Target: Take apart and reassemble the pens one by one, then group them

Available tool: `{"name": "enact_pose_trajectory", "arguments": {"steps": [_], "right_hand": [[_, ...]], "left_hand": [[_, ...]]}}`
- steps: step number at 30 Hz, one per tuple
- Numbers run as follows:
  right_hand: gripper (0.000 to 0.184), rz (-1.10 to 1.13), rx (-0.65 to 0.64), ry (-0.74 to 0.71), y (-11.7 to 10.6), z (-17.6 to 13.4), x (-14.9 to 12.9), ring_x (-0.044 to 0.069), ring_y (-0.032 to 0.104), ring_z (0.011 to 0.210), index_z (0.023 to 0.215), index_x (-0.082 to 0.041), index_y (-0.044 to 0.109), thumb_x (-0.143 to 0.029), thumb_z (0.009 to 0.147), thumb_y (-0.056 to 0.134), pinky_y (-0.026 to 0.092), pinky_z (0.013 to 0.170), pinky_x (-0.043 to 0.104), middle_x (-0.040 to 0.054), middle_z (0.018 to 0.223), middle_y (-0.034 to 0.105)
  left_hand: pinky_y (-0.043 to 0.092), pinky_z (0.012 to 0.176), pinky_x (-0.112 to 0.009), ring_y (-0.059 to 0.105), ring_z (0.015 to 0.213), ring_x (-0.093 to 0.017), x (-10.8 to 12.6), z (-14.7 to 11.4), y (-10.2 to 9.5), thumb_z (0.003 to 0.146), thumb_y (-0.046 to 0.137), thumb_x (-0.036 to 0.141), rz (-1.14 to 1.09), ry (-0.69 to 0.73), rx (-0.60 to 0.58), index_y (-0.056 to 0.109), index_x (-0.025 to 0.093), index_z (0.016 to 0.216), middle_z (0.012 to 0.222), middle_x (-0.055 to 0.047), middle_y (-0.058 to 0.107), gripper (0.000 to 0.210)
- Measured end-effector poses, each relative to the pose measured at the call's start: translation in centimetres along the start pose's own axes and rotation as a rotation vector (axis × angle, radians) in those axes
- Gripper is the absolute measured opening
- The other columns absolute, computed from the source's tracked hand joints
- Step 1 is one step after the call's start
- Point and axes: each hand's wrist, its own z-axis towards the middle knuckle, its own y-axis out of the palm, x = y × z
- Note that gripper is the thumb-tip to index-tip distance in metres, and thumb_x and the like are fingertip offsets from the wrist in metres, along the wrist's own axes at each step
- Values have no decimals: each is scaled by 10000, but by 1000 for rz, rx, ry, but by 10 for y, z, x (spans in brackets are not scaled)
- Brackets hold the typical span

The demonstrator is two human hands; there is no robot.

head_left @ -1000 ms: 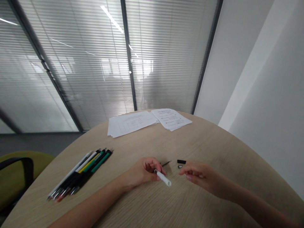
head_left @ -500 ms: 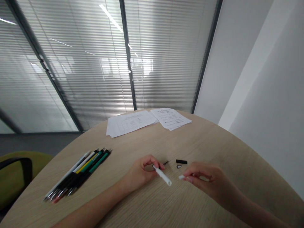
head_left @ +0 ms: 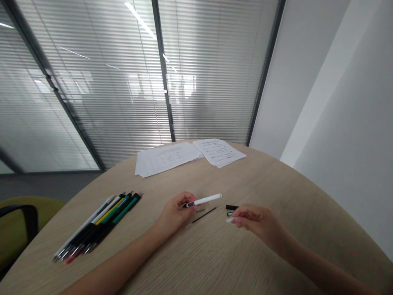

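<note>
You're at a rounded pale wood table (head_left: 196,262), faint grain, far edge curving close to glass partitions with white blinds (head_left: 208,61) and dark frames (head_left: 163,69); plain white wall (head_left: 353,123) on the right, green chair (head_left: 46,207) with black armrest by the left edge. Left hand (head_left: 177,211): fingers closed on one end of the white pen barrel (head_left: 208,199), which points right, a bit tilted, over the middle of the near half. Right hand (head_left: 258,221): fingertips pinching a small white piece (head_left: 229,220), well apart from the barrel. Thin black rod (head_left: 204,215) lies on the wood between your hands; black tube (head_left: 231,207) and small ring-like part (head_left: 229,214) sit just beyond your right fingers, partly behind them. Pen bundle (head_left: 98,225) slants along the left side, near the edge. Paper sheets (head_left: 167,159) and printed pages (head_left: 217,153) lie by the far edge. Wood surface runs between your forearms, from hands to papers, and from your right hand out to the right edge.
</note>
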Motion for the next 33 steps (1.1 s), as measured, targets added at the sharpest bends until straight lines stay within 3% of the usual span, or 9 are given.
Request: {"name": "enact_pose_trajectory", "arguments": {"steps": [6,9,20,24,29,33], "right_hand": [[124,-89,268,-280,-7,0,-3,123,528,590,651,-170,595,-234,728,522,432,515,212,32,665,559],[122,-105,322,-364,-10,-4,-8,122,521,595,675,-181,589,-234,755,513,435,515,211,31,674,548],[157,-261,312,-429,-8,-4,-10,106,501,511,682,-181,569,-257,790,485,425,460,207,19,626,539],[178,-465,343,-522,-12,-6,-8,113,537,566,720,-192,595,-244,819,456,439,535,215,26,658,577],[210,-715,344,-644,-11,-10,-6,127,572,621,743,-203,632,-214,833,443,429,598,231,33,694,612],[241,-682,305,-640,-7,-11,-6,118,574,605,757,-198,634,-219,847,411,446,577,219,36,681,611]], "left_hand": [[410,618,-246,539,668,-148,2,-4,1,670,542,229,205,65,-84,579,170,729,677,5,593,92],[411,633,-252,542,694,-158,3,-5,2,673,553,240,272,88,-82,592,170,722,676,-1,596,95],[422,652,-258,544,712,-153,0,-6,3,676,580,250,241,155,-78,591,180,694,682,-8,597,73],[424,660,-259,539,739,-158,-1,-7,4,677,583,241,262,183,-41,595,188,708,709,-11,600,63],[414,721,-283,528,732,-156,0,-8,3,691,549,184,311,299,-60,597,195,717,684,-10,613,55],[393,785,-302,531,699,-143,0,-9,3,691,528,141,341,374,-108,598,206,737,656,4,611,107]]}}
